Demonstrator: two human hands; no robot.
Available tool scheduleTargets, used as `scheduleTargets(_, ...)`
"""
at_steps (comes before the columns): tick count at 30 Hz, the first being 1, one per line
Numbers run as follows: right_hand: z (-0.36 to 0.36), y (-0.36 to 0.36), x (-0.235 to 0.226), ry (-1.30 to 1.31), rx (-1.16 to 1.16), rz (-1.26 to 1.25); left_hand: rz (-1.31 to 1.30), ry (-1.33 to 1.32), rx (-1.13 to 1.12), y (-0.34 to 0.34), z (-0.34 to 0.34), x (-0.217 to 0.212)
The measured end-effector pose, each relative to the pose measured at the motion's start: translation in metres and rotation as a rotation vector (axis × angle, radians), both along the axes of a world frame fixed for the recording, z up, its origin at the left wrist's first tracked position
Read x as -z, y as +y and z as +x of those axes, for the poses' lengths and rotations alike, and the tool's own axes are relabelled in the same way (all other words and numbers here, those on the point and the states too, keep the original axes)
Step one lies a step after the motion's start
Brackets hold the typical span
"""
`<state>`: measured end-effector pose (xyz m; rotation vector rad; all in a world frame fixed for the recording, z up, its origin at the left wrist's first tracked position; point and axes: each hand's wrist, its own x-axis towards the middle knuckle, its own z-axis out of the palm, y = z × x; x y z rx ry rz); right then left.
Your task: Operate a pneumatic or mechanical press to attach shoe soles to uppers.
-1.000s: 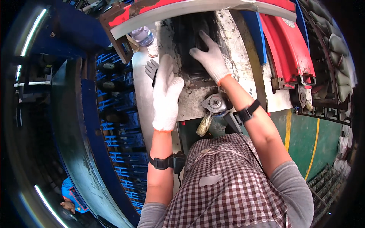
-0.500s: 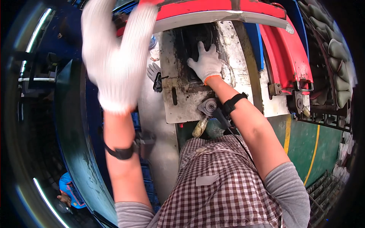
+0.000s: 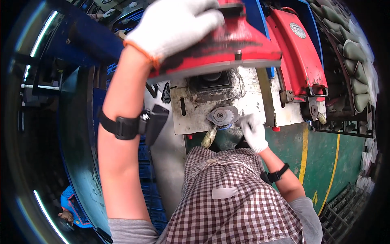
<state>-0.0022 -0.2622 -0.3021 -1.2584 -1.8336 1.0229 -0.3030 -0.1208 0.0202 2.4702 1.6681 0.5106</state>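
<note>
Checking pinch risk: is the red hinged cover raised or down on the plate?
Raised: the left hand grips the red cover above the grey plate.

White knit gloves with orange cuffs cover the left hand and right hand. Black wrist straps, a maroon-and-white checked shirt over grey sleeves.

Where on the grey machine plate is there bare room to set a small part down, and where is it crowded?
The grey plate is bare on its left, between the slot and the round hub. A strip under the red cover is free right of the dark opening. The right hand crowds the lower right corner; the left hand grips the cover.
</note>
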Motion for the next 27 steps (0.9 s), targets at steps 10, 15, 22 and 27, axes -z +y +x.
scheduleTargets(10, -0.039, -0.008, -0.021, 0.132, -0.686, -1.061, -0.326, 0.041, 0.080, -0.050, 0.041, 0.150)
scheduleTargets(15, -0.084, -0.007, -0.014, 0.559, -0.673, -1.422, -0.257, 0.059, -0.012, -0.071, 0.051, 0.216)
scheduleTargets(22, -0.073, -0.016, 0.013, 0.851, -0.546, -1.694, -0.252, 0.085, -0.033, -0.070, 0.061, 0.211)
scheduleTargets(27, -0.010, 0.009, -0.017, 0.671, -0.456, -1.564, -0.237, 0.085, -0.064, -0.071, 0.062, 0.216)
